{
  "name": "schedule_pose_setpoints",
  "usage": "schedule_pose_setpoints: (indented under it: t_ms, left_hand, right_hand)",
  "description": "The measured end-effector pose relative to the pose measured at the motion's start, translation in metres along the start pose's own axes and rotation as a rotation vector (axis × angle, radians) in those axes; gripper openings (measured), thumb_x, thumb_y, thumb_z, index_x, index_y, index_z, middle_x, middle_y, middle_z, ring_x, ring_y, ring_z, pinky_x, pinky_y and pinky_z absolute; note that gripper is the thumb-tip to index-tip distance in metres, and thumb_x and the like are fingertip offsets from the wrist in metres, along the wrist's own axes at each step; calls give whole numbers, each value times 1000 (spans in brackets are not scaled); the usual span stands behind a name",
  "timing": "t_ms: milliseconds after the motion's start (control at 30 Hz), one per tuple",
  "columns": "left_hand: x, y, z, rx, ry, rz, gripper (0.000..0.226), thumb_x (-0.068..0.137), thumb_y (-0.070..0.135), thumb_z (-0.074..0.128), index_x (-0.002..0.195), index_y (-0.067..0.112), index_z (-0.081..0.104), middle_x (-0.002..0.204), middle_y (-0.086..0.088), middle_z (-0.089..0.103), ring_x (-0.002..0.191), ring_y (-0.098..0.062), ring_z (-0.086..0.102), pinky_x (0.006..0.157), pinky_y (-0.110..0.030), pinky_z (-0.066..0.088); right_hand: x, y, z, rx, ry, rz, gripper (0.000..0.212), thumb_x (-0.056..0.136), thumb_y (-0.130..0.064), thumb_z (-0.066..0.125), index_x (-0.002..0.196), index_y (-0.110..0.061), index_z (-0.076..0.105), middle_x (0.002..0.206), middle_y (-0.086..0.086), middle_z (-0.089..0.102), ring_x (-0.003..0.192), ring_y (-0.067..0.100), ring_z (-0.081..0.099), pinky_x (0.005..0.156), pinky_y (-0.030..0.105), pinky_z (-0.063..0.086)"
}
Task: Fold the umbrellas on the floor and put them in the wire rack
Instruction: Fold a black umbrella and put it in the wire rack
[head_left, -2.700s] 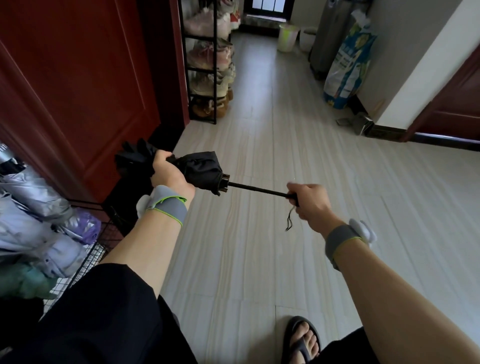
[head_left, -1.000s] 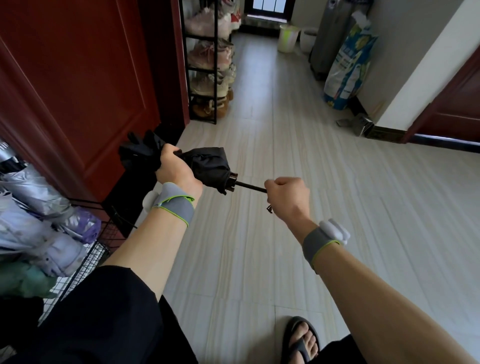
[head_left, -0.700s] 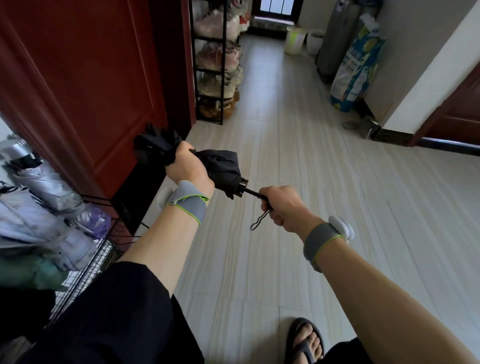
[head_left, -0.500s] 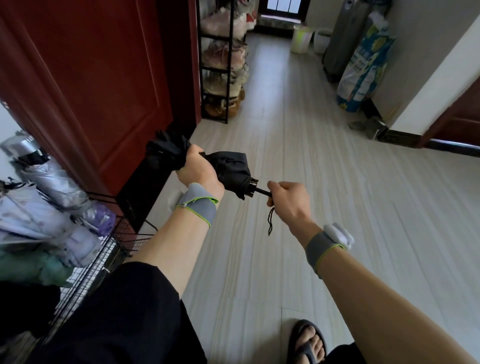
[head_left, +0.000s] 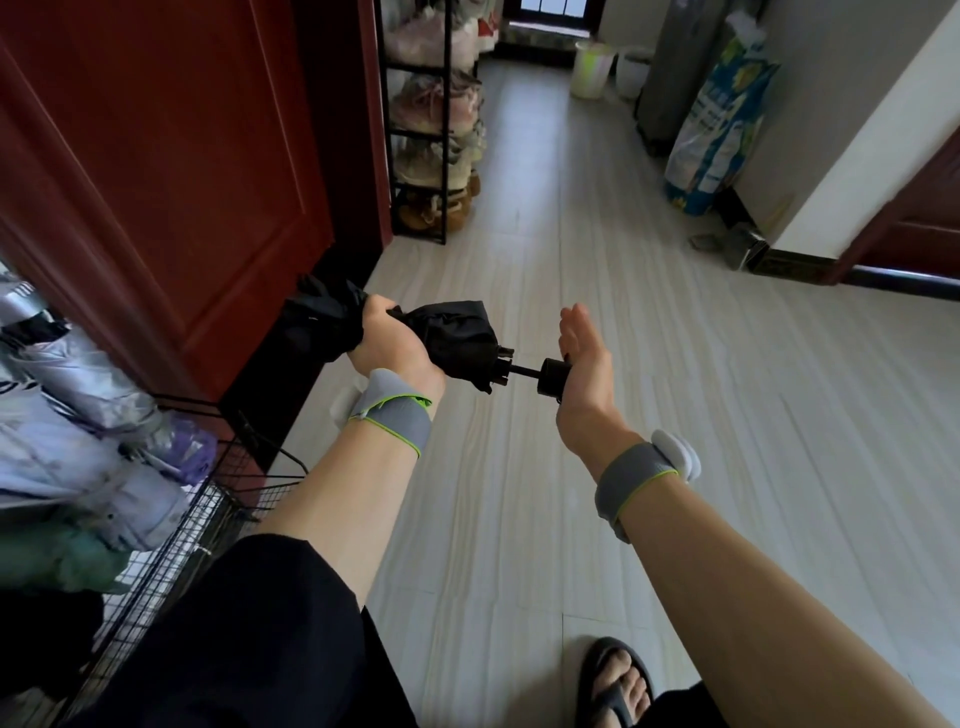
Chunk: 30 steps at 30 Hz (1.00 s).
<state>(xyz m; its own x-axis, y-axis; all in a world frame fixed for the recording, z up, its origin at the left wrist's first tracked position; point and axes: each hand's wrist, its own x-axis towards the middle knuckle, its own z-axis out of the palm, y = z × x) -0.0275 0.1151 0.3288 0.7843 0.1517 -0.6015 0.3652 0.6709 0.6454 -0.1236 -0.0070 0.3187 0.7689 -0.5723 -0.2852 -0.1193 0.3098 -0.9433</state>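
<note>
A black folding umbrella (head_left: 452, 340) hangs level in front of me, its canopy bunched up. My left hand (head_left: 392, 345) grips the canopy around its middle. A short stretch of shaft sticks out to the right and ends in the black handle (head_left: 551, 376). My right hand (head_left: 584, 358) is flat with straight fingers, its palm pressing against the end of that handle. The black wire rack (head_left: 218, 499) stands at the lower left, with several folded umbrellas (head_left: 88, 431) in silver, lilac and green lying in it.
A dark red door (head_left: 156, 171) is close on the left. A black shoe shelf (head_left: 431, 119) stands past it. Buckets (head_left: 592, 70) and a printed sack (head_left: 719, 124) sit along the far right wall. My sandalled foot (head_left: 615, 680) is on the pale plank floor.
The shaft has been pushed almost fully into the canopy. My right hand has let go of its grip on the handle and now presses it with a flat palm. The view has shifted left.
</note>
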Motion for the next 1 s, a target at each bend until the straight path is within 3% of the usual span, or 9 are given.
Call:
schedule_pose_setpoints:
  t_ms: [133,300,533,633,700,800,900,933,1000]
  left_hand:
    - [-1,-8,4,15,0,-7,40,82,25,64,117,6,64,91,-3,60,74,-25,59,48,-20,42]
    - [-2,-16,7,5,-17,-9,45,83,25,63,123,6,63,91,-3,61,68,-23,59,41,-17,41]
    - [11,-15,6,-46,-104,-27,30,80,25,69,106,10,64,84,-3,61,62,-22,59,44,-20,46]
    - [23,-12,2,-104,-233,-77,35,76,28,77,102,14,58,76,-3,59,61,-21,60,56,-27,54]
    - [29,-8,-4,-84,-322,-112,47,68,33,84,104,16,59,78,-4,59,65,-22,62,64,-32,57]
    - [26,-4,-9,22,-397,-116,54,62,36,88,104,15,60,79,-3,59,65,-21,61,63,-31,55]
    - [15,6,-16,52,-429,-94,56,62,36,89,107,15,62,84,-4,60,69,-22,62,66,-32,56]
    - [10,9,-19,63,-429,-82,57,63,36,89,109,15,63,86,-5,61,73,-24,63,67,-32,56]
    - [6,15,-23,85,-414,-78,62,65,36,91,116,12,66,96,-7,68,83,-26,68,73,-33,58]
  right_hand:
    - [-1,1,8,22,-61,25,63,103,-56,40,158,-26,36,165,-7,31,148,11,32,121,37,18]
    - [-1,3,12,49,-45,-3,64,103,-58,38,158,-25,37,165,-7,32,153,10,26,126,42,15]
    - [-2,2,10,-59,-116,23,59,104,-57,37,146,-19,53,152,-3,52,143,17,44,119,44,30]
    - [-5,1,7,-338,-171,25,52,102,-58,44,134,-20,59,131,-5,63,114,13,61,89,30,46]
    - [-7,4,5,-549,-215,-34,45,99,-58,52,123,-22,64,119,-6,65,106,10,63,82,26,47]
    - [-4,13,7,-694,-293,-115,75,86,-50,72,150,-24,43,148,-3,49,131,20,51,95,29,39]
    - [-7,21,23,-860,-406,-233,114,72,-37,86,160,-32,14,145,-10,43,127,15,50,97,33,46]
    - [-9,27,28,-978,-402,-282,112,72,-38,86,158,-33,15,143,-10,45,122,16,54,96,34,48]
    - [-8,36,32,-1150,-344,-353,76,77,-47,81,137,-29,38,130,0,61,105,24,65,87,38,55]
